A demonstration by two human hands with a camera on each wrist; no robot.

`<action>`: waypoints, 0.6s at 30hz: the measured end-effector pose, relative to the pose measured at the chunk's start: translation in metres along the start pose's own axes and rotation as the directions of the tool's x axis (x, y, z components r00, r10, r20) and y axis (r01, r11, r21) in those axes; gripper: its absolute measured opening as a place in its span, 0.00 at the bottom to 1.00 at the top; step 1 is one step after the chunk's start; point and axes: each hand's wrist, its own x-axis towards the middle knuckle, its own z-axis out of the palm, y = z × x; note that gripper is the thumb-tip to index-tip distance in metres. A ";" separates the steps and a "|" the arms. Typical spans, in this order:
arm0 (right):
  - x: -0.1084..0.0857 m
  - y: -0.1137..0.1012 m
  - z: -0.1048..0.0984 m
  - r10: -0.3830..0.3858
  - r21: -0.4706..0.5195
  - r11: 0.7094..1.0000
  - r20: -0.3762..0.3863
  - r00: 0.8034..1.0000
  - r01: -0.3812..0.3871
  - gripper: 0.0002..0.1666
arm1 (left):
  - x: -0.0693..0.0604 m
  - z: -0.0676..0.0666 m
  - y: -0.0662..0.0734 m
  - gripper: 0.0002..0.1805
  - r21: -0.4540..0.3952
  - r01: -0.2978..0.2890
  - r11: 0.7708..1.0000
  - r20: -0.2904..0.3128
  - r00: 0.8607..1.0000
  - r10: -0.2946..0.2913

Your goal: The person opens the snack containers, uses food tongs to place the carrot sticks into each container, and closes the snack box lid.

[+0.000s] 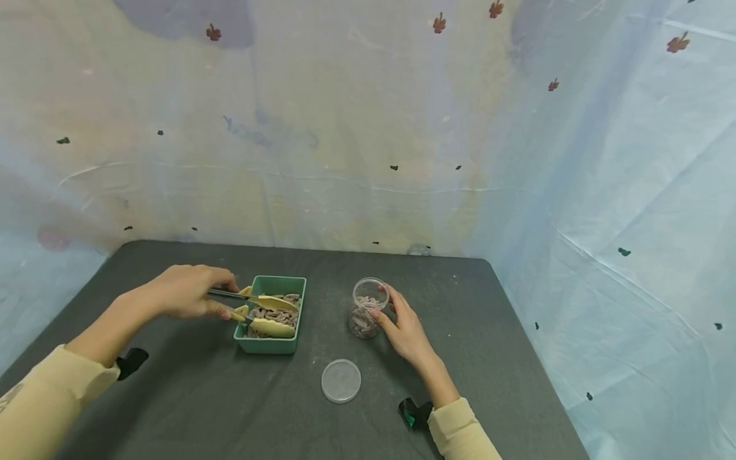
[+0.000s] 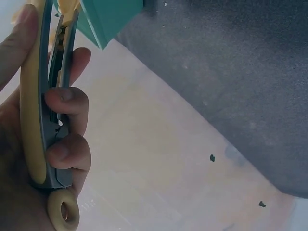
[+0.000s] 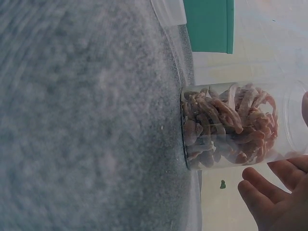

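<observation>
My left hand (image 1: 186, 292) grips a pair of tongs (image 1: 273, 328) with yellow ends and yellow-and-grey handles. The tongs' two ends stand apart inside a green rectangular bin (image 1: 267, 347), over brownish strips (image 1: 278, 315) that look dried. A clear jar (image 3: 284, 120) stands on the table to the right of the bin, mostly filled with similar strips (image 3: 231, 126). Near its open rim, my right hand (image 1: 409, 335) holds the jar between thumb and fingers. In the left wrist view, fingers curl round the tongs' handles; their ends are out of that frame.
A clear round lid (image 1: 341, 381) lies on the dark grey table (image 1: 276, 409), between bin and jar and nearer to me. Patterned plastic sheeting (image 1: 345, 140) hangs behind the table and along its right side. Black straps (image 1: 131, 363) are at both wrists.
</observation>
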 end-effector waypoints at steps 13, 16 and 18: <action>0.001 0.001 0.000 0.003 0.006 1.000 0.001 1.000 -0.003 0.37 | -0.006 -0.003 0.000 0.21 0.008 0.031 0.999 -0.041 0.999 -0.030; 0.000 0.000 0.000 0.003 0.004 1.000 0.001 1.000 -0.003 0.37 | -0.007 -0.004 0.000 0.20 0.005 0.028 1.000 -0.049 0.998 -0.027; 0.000 0.000 -0.001 0.002 0.002 1.000 0.003 1.000 -0.002 0.37 | -0.007 -0.004 0.000 0.19 0.004 0.032 0.999 -0.051 0.998 -0.032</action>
